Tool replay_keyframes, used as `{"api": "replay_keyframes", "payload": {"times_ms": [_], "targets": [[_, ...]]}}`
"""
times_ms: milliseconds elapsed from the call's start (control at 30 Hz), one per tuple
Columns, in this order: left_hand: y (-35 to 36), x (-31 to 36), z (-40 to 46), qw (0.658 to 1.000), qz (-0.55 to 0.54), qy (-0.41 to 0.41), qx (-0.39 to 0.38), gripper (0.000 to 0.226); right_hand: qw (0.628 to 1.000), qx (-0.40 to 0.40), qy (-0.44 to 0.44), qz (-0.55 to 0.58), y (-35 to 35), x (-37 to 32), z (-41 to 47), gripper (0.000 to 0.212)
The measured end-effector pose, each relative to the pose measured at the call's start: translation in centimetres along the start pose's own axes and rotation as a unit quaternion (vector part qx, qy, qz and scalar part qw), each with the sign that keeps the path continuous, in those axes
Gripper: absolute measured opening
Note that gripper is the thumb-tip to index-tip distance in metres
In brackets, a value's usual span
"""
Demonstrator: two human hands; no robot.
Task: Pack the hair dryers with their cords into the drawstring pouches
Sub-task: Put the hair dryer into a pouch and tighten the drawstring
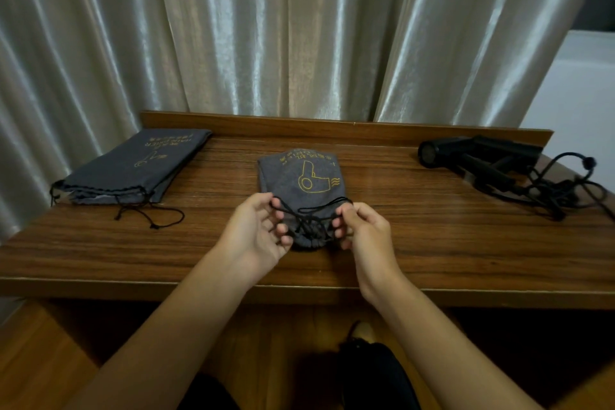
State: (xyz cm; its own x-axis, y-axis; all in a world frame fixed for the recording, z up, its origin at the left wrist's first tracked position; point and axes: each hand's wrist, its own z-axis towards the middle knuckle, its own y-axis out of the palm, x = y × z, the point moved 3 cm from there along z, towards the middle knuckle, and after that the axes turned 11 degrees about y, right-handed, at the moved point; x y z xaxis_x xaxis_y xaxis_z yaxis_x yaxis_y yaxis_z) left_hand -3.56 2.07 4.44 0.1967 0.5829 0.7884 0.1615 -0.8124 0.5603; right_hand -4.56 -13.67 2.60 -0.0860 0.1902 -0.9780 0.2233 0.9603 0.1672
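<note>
Pouches first, left to right. Empty pouches [133, 166] lie flat in a stack at the table's [416, 243] left rear, looks like two or more, mouths open toward the near edge, their cords [149, 215] trailing loose on the wood. Soft fabric, light, will flop; I'd lift one by the hem at the mouth, not by the string.

Centre: filled pouch [301, 183], bulging, gold dryer logo up, neck gathered tight at the near end. Contents not visible, presumably one dryer plus cable. Left hand [256, 230] has its fingers curled, pinching a loop of the drawstring [307, 215] on the left side of the neck. Right hand [361, 226] does the same on the right side, fingertips nipped on the cord. Loops cross over the neck, so my read is a bow or knot in progress. Thin cord, slippery-ish; pinch close to the neck for control. Pouch itself should now be the heavy lump, so support it from underneath when moving, don't hang it off the string.

Right rear: black hair dryers [479, 151], at least one, possibly two stacked, exact count unclear. Rigid plastic, moderate weight, grip by the handle. Power cords [562, 190] sprawl in a tangle beside them toward the table's right edge; springy, will snag. Coil before stuffing.
</note>
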Motion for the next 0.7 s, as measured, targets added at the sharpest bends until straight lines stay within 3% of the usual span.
{"api": "replay_keyframes", "payload": {"times_ms": [100,267,333,433,533,567,600,700], "targets": [[-1.5,1.4,0.1,0.996,-0.083,0.010,-0.010,0.023,0.992,-0.002,0.038,0.117,-1.3,-0.8,0.2,0.022],[-3.8,3.0,0.5,0.977,-0.207,0.054,-0.023,0.019,0.943,-0.032,0.118,0.310,-3.7,-2.0,1.1,0.021],[-4.8,3.3,1.2,0.978,-0.195,0.069,0.006,0.017,0.957,0.008,0.101,0.271,-5.0,-2.1,1.7,0.022],[-7.0,3.0,2.3,0.981,-0.126,0.084,0.118,0.021,0.979,0.151,0.081,0.109,-7.1,-1.5,2.6,0.019],[-8.7,2.2,2.6,0.969,0.056,0.120,0.211,0.022,0.969,0.237,0.056,-0.048,-8.3,-0.3,3.0,0.023],[-9.0,2.2,2.5,0.946,0.171,0.157,0.227,0.022,0.957,0.248,0.025,-0.147,-8.3,-0.1,3.1,0.026],[-9.1,2.6,2.2,0.901,0.306,0.202,0.234,0.023,0.934,0.247,-0.006,-0.258,-8.2,0.0,3.1,0.026],[-9.2,3.8,1.3,0.702,0.618,0.284,0.211,0.030,0.855,0.226,-0.021,-0.466,-7.6,-0.5,3.1,0.022]]}}
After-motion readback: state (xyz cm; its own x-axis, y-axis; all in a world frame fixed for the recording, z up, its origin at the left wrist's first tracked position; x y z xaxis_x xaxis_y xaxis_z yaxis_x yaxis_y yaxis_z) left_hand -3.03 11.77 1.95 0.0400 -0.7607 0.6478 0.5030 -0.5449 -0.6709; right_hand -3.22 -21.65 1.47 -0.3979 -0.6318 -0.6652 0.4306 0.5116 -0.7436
